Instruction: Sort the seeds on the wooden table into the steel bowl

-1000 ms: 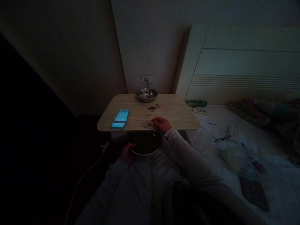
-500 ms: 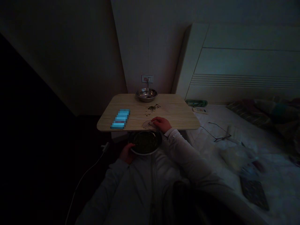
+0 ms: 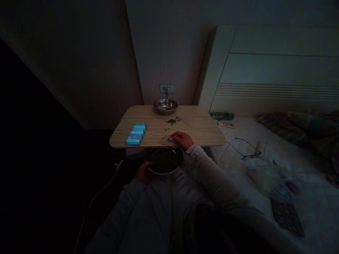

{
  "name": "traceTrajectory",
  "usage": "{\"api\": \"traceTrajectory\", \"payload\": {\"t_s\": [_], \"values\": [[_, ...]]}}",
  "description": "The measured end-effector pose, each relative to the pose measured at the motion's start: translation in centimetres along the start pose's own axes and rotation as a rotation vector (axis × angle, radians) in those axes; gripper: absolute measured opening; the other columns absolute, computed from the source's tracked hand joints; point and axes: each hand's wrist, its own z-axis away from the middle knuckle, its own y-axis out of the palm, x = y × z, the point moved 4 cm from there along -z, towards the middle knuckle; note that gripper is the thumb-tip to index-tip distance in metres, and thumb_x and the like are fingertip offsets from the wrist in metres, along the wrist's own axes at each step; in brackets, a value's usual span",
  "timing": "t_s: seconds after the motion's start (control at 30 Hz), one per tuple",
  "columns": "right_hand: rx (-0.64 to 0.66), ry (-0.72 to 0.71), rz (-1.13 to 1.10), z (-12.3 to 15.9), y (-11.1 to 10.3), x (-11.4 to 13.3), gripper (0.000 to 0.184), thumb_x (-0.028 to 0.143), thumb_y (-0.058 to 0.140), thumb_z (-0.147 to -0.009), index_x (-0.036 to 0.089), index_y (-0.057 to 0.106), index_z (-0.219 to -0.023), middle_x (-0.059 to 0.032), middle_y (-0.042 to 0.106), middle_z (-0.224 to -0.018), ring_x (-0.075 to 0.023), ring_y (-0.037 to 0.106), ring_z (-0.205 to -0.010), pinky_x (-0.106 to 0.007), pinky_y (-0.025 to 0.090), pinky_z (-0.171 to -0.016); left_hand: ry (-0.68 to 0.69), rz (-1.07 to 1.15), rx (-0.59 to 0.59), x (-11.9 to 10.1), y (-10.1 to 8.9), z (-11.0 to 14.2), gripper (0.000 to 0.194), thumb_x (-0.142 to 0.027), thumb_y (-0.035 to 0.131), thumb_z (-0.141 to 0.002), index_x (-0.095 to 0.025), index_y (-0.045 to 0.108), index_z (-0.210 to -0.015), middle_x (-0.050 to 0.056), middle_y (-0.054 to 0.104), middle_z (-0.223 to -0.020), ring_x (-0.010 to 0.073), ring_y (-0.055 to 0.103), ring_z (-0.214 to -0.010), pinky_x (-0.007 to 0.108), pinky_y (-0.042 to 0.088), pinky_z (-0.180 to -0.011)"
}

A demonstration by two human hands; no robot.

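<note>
Below the table's front edge, my left hand (image 3: 143,173) is closed on the rim of a metal bowl (image 3: 164,173) in my lap. Dark green bits fill much of that bowl. On the table my right hand (image 3: 183,140) has its fingers bent together over a thin, pale, rounded piece (image 3: 166,139) lying by the front edge; the dim light hides what kind it is. A few dark specks show on and around this piece. Farther back, a loose scatter of small green bits (image 3: 172,121) lies on the wood.
The wooden table (image 3: 197,123) carries a second metal bowl (image 3: 165,108) at the back and a lit phone (image 3: 136,134) at the left. Eyeglasses (image 3: 251,155), a remote control (image 3: 226,124) and a plastic bag (image 3: 267,180) lie on the bed to the right. A white cable (image 3: 96,195) hangs at the left.
Both hands stay almost where they were. The bowl in my lap and the pale piece show no clear shift.
</note>
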Motion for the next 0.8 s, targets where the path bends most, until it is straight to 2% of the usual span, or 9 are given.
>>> {"api": "traceTrajectory", "payload": {"t_s": [0.23,0.4,0.6,0.8], "values": [[0.022,0.008,-0.054,-0.03,0.0,0.11,0.03,0.026,0.052,-0.071,0.017,0.072,-0.091,0.004,0.055,-0.057,-0.0113,0.046,-0.056,-0.024,0.035,-0.059,0.015,0.012,0.004,0.03,-0.14,-0.28,0.022,-0.003,0.047,-0.076,-0.015,0.065,-0.07,0.005,0.071,-0.06,0.0231,0.072,-0.073,0.034,0.058,-0.068],[0.002,-0.007,-0.02,-0.18,0.01,-0.18,0.027,0.025,0.055,-0.071,0.018,0.073,-0.09,0.0037,0.057,-0.06,-0.0113,0.047,-0.059,-0.024,0.035,-0.06,0.017,0.008,0.002,0.05,-0.17,-0.28,0.021,-0.003,0.047,-0.075,-0.013,0.066,-0.072,0.007,0.072,-0.062,0.0244,0.072,-0.077,0.034,0.058,-0.07],[0.002,-0.024,0.024,-0.19,-0.02,-0.05,0.025,0.025,0.056,-0.072,0.019,0.073,-0.089,0.0037,0.057,-0.059,-0.0116,0.047,-0.059,-0.024,0.036,-0.061,0.026,0.018,0.032,0.12,-0.21,-0.55,0.022,-0.003,0.047,-0.075,-0.015,0.066,-0.076,0.005,0.072,-0.063,0.0244,0.072,-0.079,0.036,0.059,-0.072],[-0.027,-0.019,0.031,-0.12,-0.06,0.1,0.025,0.025,0.055,-0.072,0.02,0.073,-0.089,0.0037,0.057,-0.059,-0.0116,0.047,-0.059,-0.024,0.036,-0.061,0.031,0.003,-0.009,0.06,-0.34,-0.54,0.021,-0.004,0.047,-0.077,-0.014,0.065,-0.074,0.005,0.072,-0.062,0.024,0.073,-0.078,0.037,0.059,-0.073]]}}
